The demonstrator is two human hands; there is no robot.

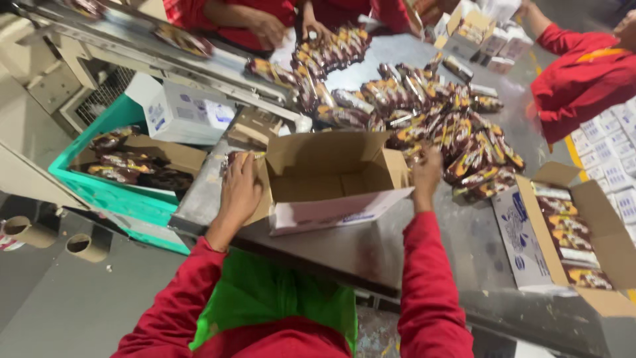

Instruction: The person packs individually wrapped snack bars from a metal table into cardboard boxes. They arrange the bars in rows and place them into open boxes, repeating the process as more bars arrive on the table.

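**Ana:** Red sleeves nearest us, both arms stretched out over the metal table. What is the left hand doing?

**Ben:** It lies flat against the left flap of the open box, fingers spread and touching the cardboard, not curled round anything.

**Ana:** And the right hand?

**Ben:** At the box's right edge, reaching into the heap of brown packets. Its fingers are hidden behind the knuckles, so I can't tell whether they grip one.

**Ana:** Where does the box sit?

**Ben:** On the table's near edge, between the hands, mouth facing up.

**Ana:** Around it?

**Ben:** A filled box on the near right, a green crate of packets on the left, other people in red on the far side.
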